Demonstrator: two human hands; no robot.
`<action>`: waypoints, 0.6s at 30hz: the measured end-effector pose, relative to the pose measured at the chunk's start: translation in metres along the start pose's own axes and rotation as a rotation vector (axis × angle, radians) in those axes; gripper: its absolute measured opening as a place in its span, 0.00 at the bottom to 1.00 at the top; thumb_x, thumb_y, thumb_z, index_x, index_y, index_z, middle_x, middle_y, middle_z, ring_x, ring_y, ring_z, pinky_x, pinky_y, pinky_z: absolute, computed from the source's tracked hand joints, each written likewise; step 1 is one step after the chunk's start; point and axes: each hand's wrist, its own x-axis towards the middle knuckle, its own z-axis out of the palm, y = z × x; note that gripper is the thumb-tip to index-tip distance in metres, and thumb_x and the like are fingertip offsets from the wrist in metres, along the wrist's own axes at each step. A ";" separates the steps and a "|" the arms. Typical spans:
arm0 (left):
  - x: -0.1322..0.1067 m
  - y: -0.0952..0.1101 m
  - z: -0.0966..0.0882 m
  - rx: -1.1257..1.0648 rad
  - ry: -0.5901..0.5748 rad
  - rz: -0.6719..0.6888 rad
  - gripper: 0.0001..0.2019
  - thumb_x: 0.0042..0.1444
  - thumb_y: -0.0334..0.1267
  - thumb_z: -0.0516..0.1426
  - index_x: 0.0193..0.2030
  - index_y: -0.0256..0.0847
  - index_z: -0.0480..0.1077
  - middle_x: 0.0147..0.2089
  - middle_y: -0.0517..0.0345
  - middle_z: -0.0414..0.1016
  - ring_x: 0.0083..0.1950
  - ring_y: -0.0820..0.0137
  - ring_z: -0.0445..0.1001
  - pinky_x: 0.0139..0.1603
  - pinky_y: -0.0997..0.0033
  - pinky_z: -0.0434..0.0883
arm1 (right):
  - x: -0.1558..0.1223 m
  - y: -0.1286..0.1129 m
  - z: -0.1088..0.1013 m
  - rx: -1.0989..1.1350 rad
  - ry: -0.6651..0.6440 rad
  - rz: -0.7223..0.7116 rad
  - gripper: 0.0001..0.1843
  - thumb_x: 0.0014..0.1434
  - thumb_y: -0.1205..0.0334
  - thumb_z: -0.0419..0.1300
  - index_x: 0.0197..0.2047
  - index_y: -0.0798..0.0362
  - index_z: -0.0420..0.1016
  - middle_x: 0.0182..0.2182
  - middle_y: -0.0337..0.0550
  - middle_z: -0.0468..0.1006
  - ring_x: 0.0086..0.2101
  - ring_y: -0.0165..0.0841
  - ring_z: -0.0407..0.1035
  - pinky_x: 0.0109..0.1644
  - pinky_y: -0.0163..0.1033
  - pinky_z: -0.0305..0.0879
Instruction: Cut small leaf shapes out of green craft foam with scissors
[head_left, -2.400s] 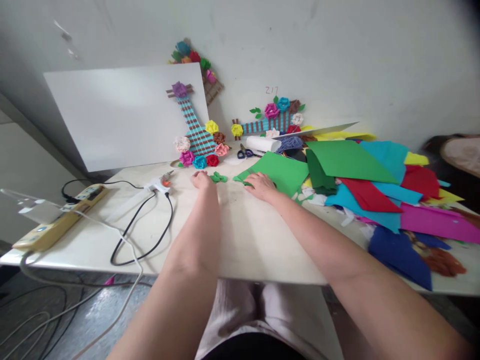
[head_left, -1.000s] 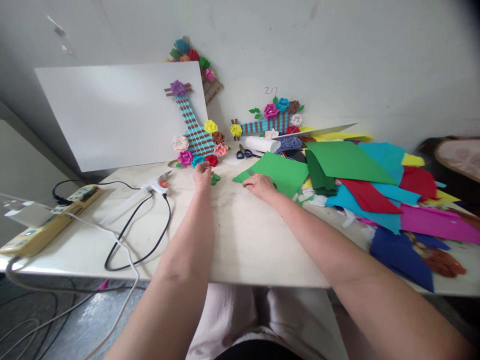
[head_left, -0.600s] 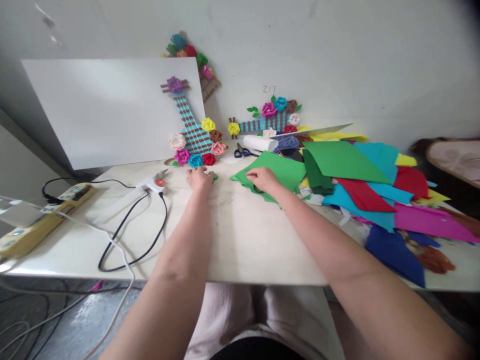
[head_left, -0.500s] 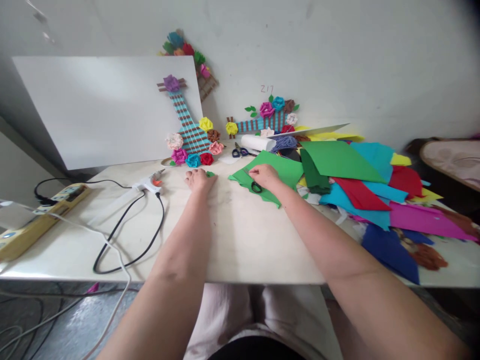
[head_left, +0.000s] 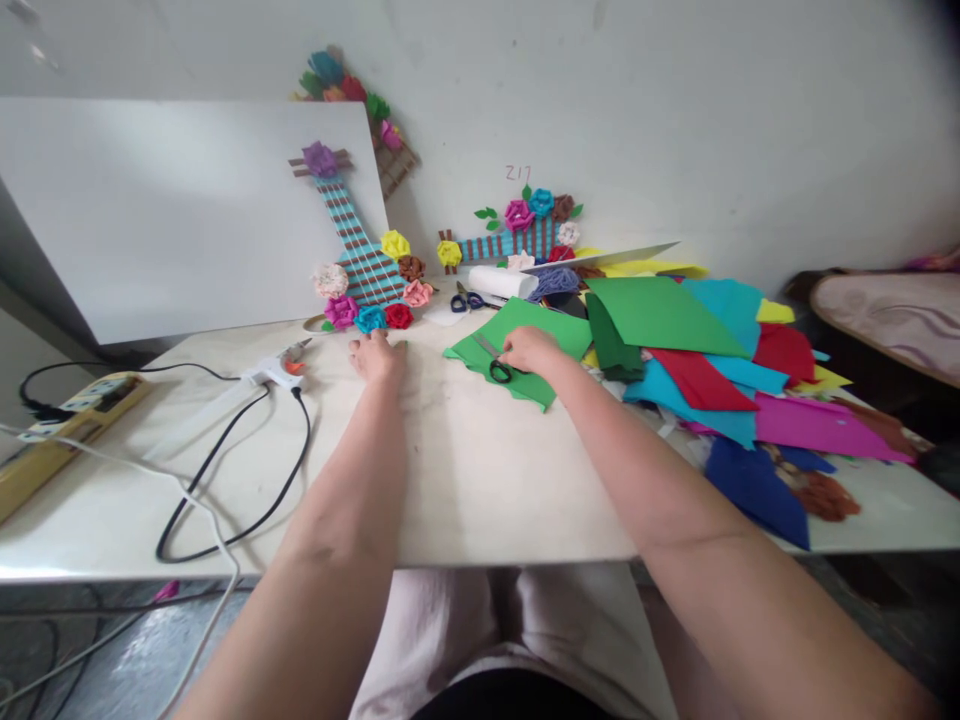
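My left hand (head_left: 375,356) rests low on the table below the flower-covered craft guitar (head_left: 367,265), fingers apart. A sliver of a small green piece (head_left: 403,346) shows at its thumb side, the rest hidden. My right hand (head_left: 531,348) is over a bright green sheet (head_left: 559,325) with a jagged near edge, its fingers bent and loosely apart. Just left of those fingertips, black-handled scissors (head_left: 500,372) lie on the sheet, blades pointing up and left. Part of their handle is behind the hand.
A white glue gun (head_left: 274,375) with a looped black cord lies left, near a yellow power strip (head_left: 82,425). Blue-handled scissors (head_left: 466,301), a white roll (head_left: 502,281) and blue yarn (head_left: 555,284) are behind the sheet. Coloured sheets (head_left: 675,320) pile up right. A white board (head_left: 187,220) leans against the wall.
The view has shifted slightly right. My right fingers have come off the scissors' blades, which now show beside them. Less of the small green piece shows at my left hand.
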 end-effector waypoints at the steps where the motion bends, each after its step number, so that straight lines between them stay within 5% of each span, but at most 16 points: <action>1: -0.002 0.003 -0.001 -0.020 0.034 0.023 0.14 0.47 0.40 0.59 0.42 0.40 0.72 0.51 0.41 0.71 0.58 0.47 0.60 0.56 0.46 0.58 | -0.001 0.000 -0.002 -0.047 -0.011 0.003 0.19 0.52 0.56 0.61 0.47 0.52 0.79 0.47 0.51 0.78 0.46 0.42 0.72 0.44 0.39 0.66; 4: -0.009 0.018 0.000 -0.087 0.039 0.171 0.13 0.50 0.39 0.57 0.42 0.41 0.72 0.50 0.44 0.72 0.58 0.50 0.61 0.58 0.49 0.58 | -0.004 -0.001 -0.007 -0.142 -0.069 0.015 0.21 0.53 0.56 0.60 0.48 0.56 0.78 0.48 0.56 0.76 0.48 0.44 0.71 0.46 0.42 0.66; 10: -0.028 0.045 0.013 -0.183 -0.438 0.664 0.13 0.42 0.30 0.56 0.37 0.41 0.75 0.43 0.51 0.75 0.53 0.58 0.67 0.57 0.62 0.63 | -0.007 -0.002 -0.009 -0.148 -0.102 0.010 0.21 0.54 0.56 0.58 0.48 0.57 0.78 0.49 0.58 0.76 0.48 0.46 0.70 0.47 0.43 0.65; 13: -0.033 0.050 0.014 -0.164 -0.557 0.701 0.12 0.37 0.29 0.55 0.31 0.40 0.76 0.38 0.52 0.76 0.48 0.59 0.70 0.53 0.64 0.67 | -0.009 -0.004 -0.009 -0.135 -0.102 -0.005 0.22 0.55 0.54 0.57 0.50 0.56 0.77 0.49 0.57 0.76 0.49 0.46 0.70 0.47 0.44 0.65; 18: -0.034 0.051 0.009 -0.133 -0.564 0.679 0.11 0.36 0.31 0.55 0.29 0.41 0.76 0.35 0.54 0.76 0.45 0.60 0.71 0.51 0.64 0.68 | -0.015 -0.010 -0.010 -0.129 -0.103 -0.071 0.24 0.54 0.56 0.57 0.54 0.53 0.74 0.50 0.54 0.76 0.49 0.45 0.70 0.47 0.43 0.66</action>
